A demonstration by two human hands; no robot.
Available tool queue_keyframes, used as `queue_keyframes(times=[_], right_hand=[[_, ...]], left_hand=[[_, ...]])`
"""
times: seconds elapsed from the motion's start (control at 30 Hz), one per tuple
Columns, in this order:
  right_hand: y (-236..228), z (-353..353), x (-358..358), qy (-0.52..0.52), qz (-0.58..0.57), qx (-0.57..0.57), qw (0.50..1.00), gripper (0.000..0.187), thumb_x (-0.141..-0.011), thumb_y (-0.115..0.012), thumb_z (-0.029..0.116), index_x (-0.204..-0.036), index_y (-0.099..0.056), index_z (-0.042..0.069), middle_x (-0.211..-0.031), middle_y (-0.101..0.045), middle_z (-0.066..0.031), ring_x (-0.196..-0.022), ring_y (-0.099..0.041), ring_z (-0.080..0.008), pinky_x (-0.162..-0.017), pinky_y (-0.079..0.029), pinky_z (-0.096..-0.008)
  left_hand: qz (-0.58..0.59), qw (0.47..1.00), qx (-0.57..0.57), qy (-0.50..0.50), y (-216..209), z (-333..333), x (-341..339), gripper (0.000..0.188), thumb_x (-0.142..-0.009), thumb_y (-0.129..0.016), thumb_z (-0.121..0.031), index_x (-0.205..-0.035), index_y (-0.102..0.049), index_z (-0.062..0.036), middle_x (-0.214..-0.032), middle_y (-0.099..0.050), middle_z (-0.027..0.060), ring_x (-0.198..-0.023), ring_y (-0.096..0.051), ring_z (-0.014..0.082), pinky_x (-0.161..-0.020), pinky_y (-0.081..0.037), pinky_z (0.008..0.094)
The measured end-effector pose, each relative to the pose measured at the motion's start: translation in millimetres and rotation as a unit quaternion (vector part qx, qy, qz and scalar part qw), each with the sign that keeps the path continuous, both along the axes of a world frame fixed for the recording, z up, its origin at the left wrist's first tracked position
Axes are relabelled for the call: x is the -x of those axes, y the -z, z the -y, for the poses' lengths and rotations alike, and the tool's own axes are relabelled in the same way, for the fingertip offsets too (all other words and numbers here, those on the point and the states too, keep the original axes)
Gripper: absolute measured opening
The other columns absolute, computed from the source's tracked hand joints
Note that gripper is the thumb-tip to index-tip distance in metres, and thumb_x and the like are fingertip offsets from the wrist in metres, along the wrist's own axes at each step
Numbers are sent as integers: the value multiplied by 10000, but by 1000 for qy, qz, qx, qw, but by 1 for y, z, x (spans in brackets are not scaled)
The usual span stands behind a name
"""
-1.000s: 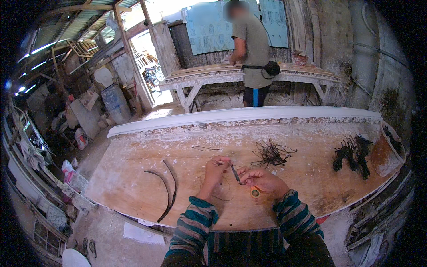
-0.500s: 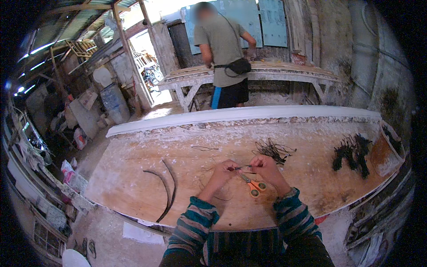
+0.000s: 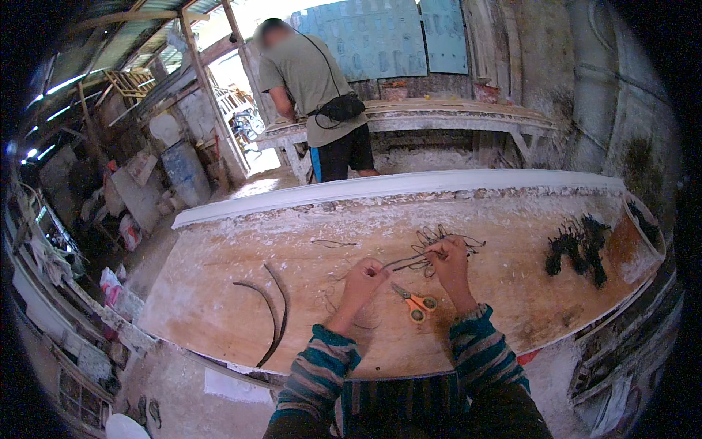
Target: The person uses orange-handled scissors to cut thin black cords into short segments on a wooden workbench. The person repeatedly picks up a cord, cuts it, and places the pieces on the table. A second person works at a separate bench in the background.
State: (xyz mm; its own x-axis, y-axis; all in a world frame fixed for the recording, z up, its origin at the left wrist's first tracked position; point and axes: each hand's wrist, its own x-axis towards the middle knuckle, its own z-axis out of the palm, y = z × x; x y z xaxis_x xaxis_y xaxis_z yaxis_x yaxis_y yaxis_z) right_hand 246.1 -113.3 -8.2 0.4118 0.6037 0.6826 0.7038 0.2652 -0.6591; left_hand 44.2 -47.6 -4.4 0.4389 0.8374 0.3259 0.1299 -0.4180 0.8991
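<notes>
A thin dark cord (image 3: 406, 261) stretches between my two hands above the wooden board. My left hand (image 3: 363, 284) pinches its left end, fingertips pressed together. The other end is in the closed fingers of my right hand (image 3: 450, 267), which is a little higher and farther away. Just below the cord lie scissors (image 3: 414, 302) with orange handles, blades slightly apart. Behind my right hand is a loose pile of thin dark loops (image 3: 431, 235), partly covered by that hand. A single thin loop (image 3: 334, 243) rests farther left.
Two curved dark strips (image 3: 281, 322) lie on the board (image 3: 197, 307) at left. Black tied bundles (image 3: 578, 252) sit at right beside a tipped bucket (image 3: 635, 245). A long white moulding (image 3: 395, 186) edges the far side. Beyond it, a person (image 3: 314, 95) stands at another bench (image 3: 453, 113).
My right hand has moved away and to the right, drawing the cord longer between my hands. My left hand has barely moved. The person at the far bench has shifted left.
</notes>
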Motion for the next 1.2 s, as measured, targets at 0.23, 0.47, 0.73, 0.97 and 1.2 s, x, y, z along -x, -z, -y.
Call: queue_keyframes(times=[0.23, 0.47, 0.73, 0.97, 1.2], right_hand=[[-38, 28, 42, -431, -202, 221, 851, 72, -790, -623, 68, -827, -631, 7, -1017, -510, -33, -915, -518, -133, -777, -417, -257], [-52, 44, 55, -517, -287, 247, 768, 138, -833, -545, 30, -934, -624, -22, -1129, -506, -73, -976, -510, -134, -831, -406, -258], [-35, 34, 42, -458, -342, 231, 788, 83, -762, -644, 19, -786, -566, 23, -845, -582, -31, -757, -543, -97, -682, -434, -219], [-14, 9, 19, -236, -192, 123, 945, 136, -747, -621, -22, -713, -518, 60, -691, -509, 28, -616, -463, -57, -555, -379, -205], [-9, 2, 11, -44, -144, 66, 986, 126, -739, -592, -40, -813, -606, 61, -650, -433, -2, -570, -444, -83, -517, -362, -221]], left_hand=[[101, 988, 56, -98, -10, -18, 19, 87, -774, -645, -75, -809, -611, -4, -742, -623, 25, -627, -528, 62, -565, -411, 184], [121, 988, 93, -29, -1, -22, 18, 59, -805, -593, -35, -832, -613, 14, -811, -647, 54, -700, -576, 93, -642, -459, 206], [43, 993, 102, 32, -15, -6, 15, 28, -788, -587, -46, -782, -613, -52, -726, -594, 4, -645, -525, 102, -621, -437, 239], [33, 964, 137, 228, 8, -7, 8, 31, -790, -616, -95, -789, -604, -66, -800, -576, -33, -770, -516, 76, -730, -410, 239], [30, 930, 173, 324, -3, 24, -6, 108, -827, -619, -159, -789, -580, -66, -804, -523, -56, -765, -456, 32, -672, -366, 185]])
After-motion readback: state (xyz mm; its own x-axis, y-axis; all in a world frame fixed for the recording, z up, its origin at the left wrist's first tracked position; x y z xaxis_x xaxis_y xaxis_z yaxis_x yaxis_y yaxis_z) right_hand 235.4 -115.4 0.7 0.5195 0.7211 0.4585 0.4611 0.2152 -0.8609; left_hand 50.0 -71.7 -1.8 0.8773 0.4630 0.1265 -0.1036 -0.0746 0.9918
